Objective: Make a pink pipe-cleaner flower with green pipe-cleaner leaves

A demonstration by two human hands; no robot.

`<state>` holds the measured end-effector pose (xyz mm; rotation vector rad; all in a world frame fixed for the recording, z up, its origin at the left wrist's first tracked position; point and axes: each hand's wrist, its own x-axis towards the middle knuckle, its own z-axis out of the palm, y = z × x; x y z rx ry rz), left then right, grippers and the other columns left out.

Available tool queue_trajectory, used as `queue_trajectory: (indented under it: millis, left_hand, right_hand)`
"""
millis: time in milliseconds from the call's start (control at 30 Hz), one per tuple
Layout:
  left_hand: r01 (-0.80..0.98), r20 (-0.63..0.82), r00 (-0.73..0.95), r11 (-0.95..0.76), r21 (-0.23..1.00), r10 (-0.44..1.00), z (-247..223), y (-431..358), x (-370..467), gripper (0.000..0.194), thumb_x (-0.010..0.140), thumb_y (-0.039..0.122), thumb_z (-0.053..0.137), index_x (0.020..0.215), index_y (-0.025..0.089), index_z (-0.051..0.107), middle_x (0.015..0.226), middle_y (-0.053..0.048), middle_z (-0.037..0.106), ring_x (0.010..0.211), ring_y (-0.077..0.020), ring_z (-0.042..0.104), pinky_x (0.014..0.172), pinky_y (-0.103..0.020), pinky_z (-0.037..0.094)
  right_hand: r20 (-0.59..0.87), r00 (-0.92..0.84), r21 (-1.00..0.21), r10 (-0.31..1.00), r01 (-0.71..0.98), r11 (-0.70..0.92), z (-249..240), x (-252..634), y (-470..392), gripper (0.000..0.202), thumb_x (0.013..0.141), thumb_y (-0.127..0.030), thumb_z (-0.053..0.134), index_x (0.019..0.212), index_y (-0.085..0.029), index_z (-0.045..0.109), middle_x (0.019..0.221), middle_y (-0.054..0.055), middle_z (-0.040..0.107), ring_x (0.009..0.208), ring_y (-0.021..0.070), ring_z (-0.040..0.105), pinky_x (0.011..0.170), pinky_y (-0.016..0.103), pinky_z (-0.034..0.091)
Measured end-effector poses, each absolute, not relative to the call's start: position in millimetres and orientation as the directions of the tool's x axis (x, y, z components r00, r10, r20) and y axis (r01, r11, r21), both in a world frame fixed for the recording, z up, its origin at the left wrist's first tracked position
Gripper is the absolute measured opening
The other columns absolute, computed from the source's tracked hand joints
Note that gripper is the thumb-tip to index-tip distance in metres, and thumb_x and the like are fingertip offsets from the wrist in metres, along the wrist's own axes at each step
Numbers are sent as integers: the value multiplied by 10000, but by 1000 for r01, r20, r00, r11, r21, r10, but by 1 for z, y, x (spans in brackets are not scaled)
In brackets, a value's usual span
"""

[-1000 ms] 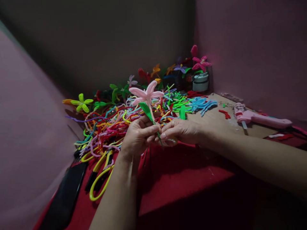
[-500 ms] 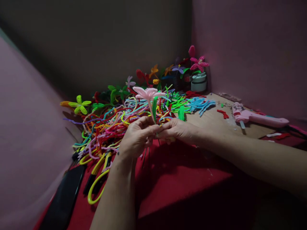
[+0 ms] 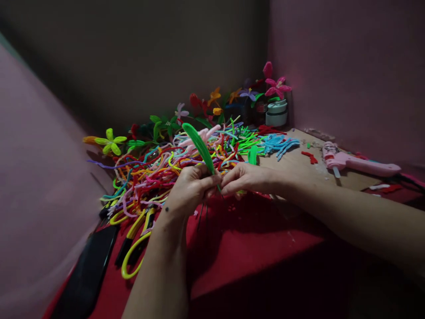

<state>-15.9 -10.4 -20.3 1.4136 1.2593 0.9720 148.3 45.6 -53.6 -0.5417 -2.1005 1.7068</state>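
Note:
My left hand pinches the base of a fuzzy pink flower with a long green leaf standing in front of it. The leaf leans up and to the left and partly hides the petals. My right hand is closed at the stem, its fingertips beside those of my left hand. Thin dark wires show below my left hand. Behind both hands lies a large pile of coloured fuzzy stems.
Finished flowers line the back. At the right, a pink glue gun rests on a brown board. Yellow-handled pliers and a black phone lie at the left on red cloth.
The flower has turned between my hands; its petals sit lower and are partly hidden. The green leaf now faces forward and leans left. Both hands stay close together.

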Motion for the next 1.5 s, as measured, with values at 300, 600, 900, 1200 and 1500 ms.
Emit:
queue_trajectory:
  millis: [300,600,900,1200,1500]
  left_hand:
    - [-204,-34,301,99,974,953,-23,-11,-11,287,623,165,684,896,120,604,518,39,526,332,-3,334,427,-192,376]
    - [-186,-44,328,110,976,944,-25,-10,-12,387,647,179,679,1006,131,543,437,91,421,280,-4,281,312,-136,229]
    - [-183,-6,4,7,983,1000,-19,-6,-14,323,642,289,696,895,132,572,703,0,594,415,-13,442,365,-139,308]
    - [277,26,-20,-20,961,999,-26,-4,-2,236,563,255,724,656,121,554,523,6,575,453,-93,516,413,-188,336]
    - [125,-1,46,-5,992,999,-33,-2,-2,163,647,240,652,633,121,543,499,19,541,393,-69,476,389,-181,344]
  right_hand:
    - [106,-916,-992,387,-121,-16,-56,145,40,233,733,-217,582,538,-89,578,478,-4,510,460,67,434,517,245,335]
    - [97,-837,-993,539,-120,-8,-61,144,35,205,648,-248,674,561,-129,531,454,-49,490,422,62,434,455,216,322]
    - [195,-740,-981,644,-164,108,-59,141,40,274,718,-343,609,569,-125,536,477,-39,438,431,56,353,444,234,250]
    - [144,-556,-981,819,-190,43,-51,142,38,317,693,-317,592,475,-145,440,431,-51,383,423,53,311,448,238,215]
    - [146,-551,-983,822,-173,59,-50,144,39,316,712,-395,573,554,-129,514,497,-43,426,462,56,309,467,233,212]
